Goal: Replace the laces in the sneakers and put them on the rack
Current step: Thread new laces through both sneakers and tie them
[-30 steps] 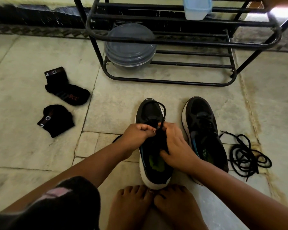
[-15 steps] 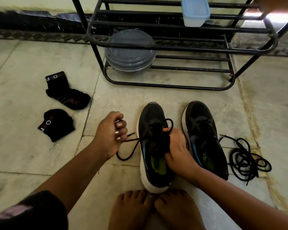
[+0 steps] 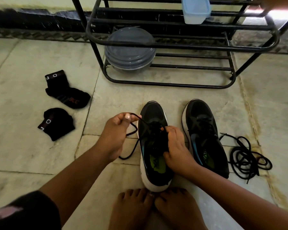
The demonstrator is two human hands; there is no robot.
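Two black sneakers stand side by side on the stone floor [image 3: 173,95] in front of the black metal shoe rack [image 3: 181,47], toes pointing toward it, so each needs only a short lift to reach a shelf once laced. The left sneaker [image 3: 154,117] sits with its heel against the person's bare toes [image 3: 150,195], which likely brace it against the pull of lacing. The right hand [image 3: 176,151] rests over that shoe's tongue and collar, fingers curled at the eyelets, pinning it in place; whether those fingers also pinch the lace cannot be told. The left hand [image 3: 116,128], on the side of that shoe away from its twin, pinches the black lace [image 3: 133,128] between thumb and fingers and holds it out sideways, the free end trailing in a loop on the floor below. Holding it off to the side seems meant to draw slack through an eyelet. The right sneaker [image 3: 201,117] already shows lacing across its upper, though how complete cannot be judged. A loose coil of black laces [image 3: 249,156] lies just beyond it, farther from the left sneaker, probably set aside there to stay clear of the work. Two black socks [image 3: 66,92] lie well apart from the shoes on the opposite side. On the rack, a stack of round lidded containers [image 3: 130,50] occupies the lower shelf's left end and a pale blue box [image 3: 195,10] sits higher up.
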